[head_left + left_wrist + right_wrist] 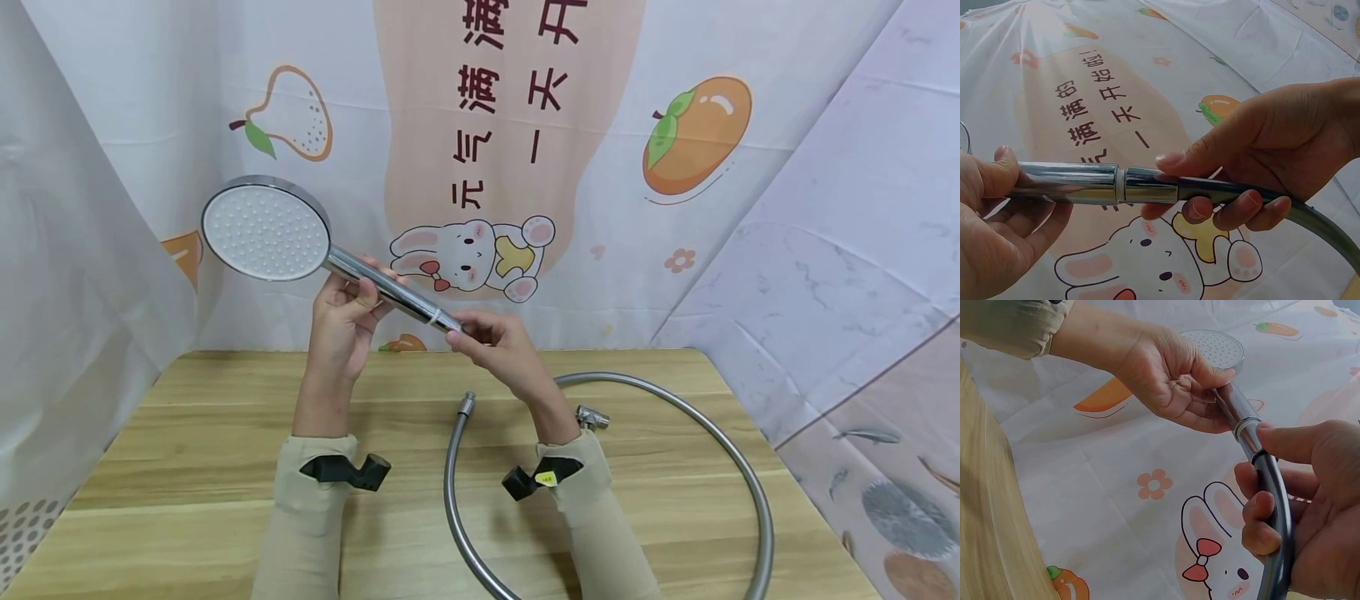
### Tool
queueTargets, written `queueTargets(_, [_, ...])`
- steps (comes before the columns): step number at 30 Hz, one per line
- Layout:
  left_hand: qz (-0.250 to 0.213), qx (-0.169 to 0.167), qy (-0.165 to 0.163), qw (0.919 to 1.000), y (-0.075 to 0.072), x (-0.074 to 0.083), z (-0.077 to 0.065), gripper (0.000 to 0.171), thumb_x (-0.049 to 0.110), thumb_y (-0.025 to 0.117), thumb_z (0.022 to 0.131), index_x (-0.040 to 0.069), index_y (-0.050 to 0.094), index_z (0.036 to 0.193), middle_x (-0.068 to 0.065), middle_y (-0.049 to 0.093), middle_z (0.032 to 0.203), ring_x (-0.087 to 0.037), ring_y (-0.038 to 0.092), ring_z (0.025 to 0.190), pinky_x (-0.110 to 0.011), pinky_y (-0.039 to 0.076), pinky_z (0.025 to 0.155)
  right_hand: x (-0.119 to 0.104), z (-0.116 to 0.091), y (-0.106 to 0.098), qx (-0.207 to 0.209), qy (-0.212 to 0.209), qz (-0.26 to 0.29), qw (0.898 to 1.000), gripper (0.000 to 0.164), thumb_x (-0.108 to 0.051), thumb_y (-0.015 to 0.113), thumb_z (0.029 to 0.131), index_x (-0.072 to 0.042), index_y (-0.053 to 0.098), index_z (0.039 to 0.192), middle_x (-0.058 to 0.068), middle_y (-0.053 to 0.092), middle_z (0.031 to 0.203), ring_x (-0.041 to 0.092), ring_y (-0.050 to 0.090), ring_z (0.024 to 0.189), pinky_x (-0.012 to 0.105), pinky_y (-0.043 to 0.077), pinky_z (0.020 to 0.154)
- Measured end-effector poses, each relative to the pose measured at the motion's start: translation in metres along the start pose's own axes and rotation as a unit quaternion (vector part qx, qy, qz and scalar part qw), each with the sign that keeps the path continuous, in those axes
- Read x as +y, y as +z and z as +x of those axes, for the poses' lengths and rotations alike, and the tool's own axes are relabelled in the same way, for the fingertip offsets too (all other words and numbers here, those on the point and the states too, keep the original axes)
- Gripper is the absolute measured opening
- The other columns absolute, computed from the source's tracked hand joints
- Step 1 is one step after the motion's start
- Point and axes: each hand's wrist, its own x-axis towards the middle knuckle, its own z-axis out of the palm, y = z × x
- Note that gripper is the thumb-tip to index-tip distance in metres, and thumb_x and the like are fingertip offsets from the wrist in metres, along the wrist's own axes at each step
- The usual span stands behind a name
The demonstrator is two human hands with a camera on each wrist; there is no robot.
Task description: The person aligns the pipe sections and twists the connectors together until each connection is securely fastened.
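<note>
A shower head point(266, 232) with a round white spray face and a chrome handle point(390, 290) is held up above the back of the table, tilted, its face to the upper left. My left hand point(347, 321) grips the handle near the head. At the handle's lower end sits the chrome connector point(1150, 185) of a grey shower hose point(1275, 506), in line with it; a thin pale ring shows between them. My right hand point(504, 348) has its thumb on the connector and its fingers curled round the hose just behind it, as the right wrist view shows.
From the right hand the hose loops over the right side of the wooden table point(187, 500). Its other end, a metal fitting point(467, 403), lies between the forearms. A small chrome fitting point(592, 417) sits beside the right wrist. A printed curtain point(600, 275) hangs close behind the table.
</note>
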Motion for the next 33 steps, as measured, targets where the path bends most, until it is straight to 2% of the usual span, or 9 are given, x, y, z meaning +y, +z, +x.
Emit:
queueTargets(4, [-0.001, 0.002, 0.001, 1.0000, 0.0000, 0.0004, -0.0003, 0.021, 0.016, 0.066, 0.090, 0.007, 0.061, 0.108, -0.007, 0.074, 0.094, -0.023, 0.077, 0.093, -0.034, 0.062, 0.089, 0.0006, 0.0000, 0.0015, 0.006, -0.004, 0.010, 1.000, 0.031, -0.001, 0.066, 0.096, -0.003, 0.061, 0.127, 0.001, 0.062, 0.084, 0.011, 0.043, 0.063, 0.020, 0.034, 0.053])
queueTargets(7, [-0.001, 0.004, 0.003, 1.0000, 0.0003, 0.0003, -0.0005, 0.022, 0.016, 0.067, 0.089, 0.007, 0.061, 0.108, -0.007, 0.074, 0.093, -0.021, 0.077, 0.092, -0.034, 0.062, 0.089, 0.0010, -0.0003, 0.0026, 0.009, -0.007, 0.012, 1.000, 0.028, 0.000, 0.066, 0.096, -0.003, 0.059, 0.123, 0.001, 0.064, 0.084, 0.010, 0.044, 0.062, 0.019, 0.034, 0.053])
queueTargets(14, [0.008, 0.001, 0.008, 0.9999, 0.0004, -0.0003, -0.0008, 0.022, 0.017, 0.067, 0.090, 0.008, 0.060, 0.109, -0.006, 0.074, 0.094, -0.021, 0.077, 0.093, -0.035, 0.063, 0.087, 0.0006, -0.0006, 0.0035, 0.012, -0.015, 0.014, 1.000, 0.026, 0.001, 0.065, 0.097, 0.000, 0.062, 0.123, 0.001, 0.065, 0.086, 0.011, 0.045, 0.062, 0.020, 0.036, 0.055])
queueTargets(21, [0.027, -0.024, 0.014, 0.9992, 0.0030, 0.0008, -0.0027, 0.020, 0.020, 0.064, 0.094, 0.009, 0.058, 0.110, -0.006, 0.070, 0.098, -0.023, 0.076, 0.096, -0.037, 0.063, 0.087, 0.0007, -0.0008, 0.0021, 0.009, -0.027, 0.013, 1.000, 0.025, -0.001, 0.064, 0.098, 0.000, 0.066, 0.123, 0.012, 0.064, 0.086, 0.012, 0.044, 0.063, 0.021, 0.036, 0.054])
queueTargets(33, [0.055, -0.027, 0.020, 0.9979, 0.0034, 0.0021, -0.0040, 0.017, 0.019, 0.061, 0.097, 0.008, 0.057, 0.110, -0.005, 0.075, 0.097, -0.019, 0.077, 0.093, -0.036, 0.063, 0.087, 0.0012, 0.0001, -0.0004, -0.010, -0.025, -0.006, 1.000, 0.020, -0.004, 0.059, 0.102, 0.001, 0.070, 0.118, 0.015, 0.063, 0.084, 0.013, 0.043, 0.060, 0.022, 0.033, 0.050])
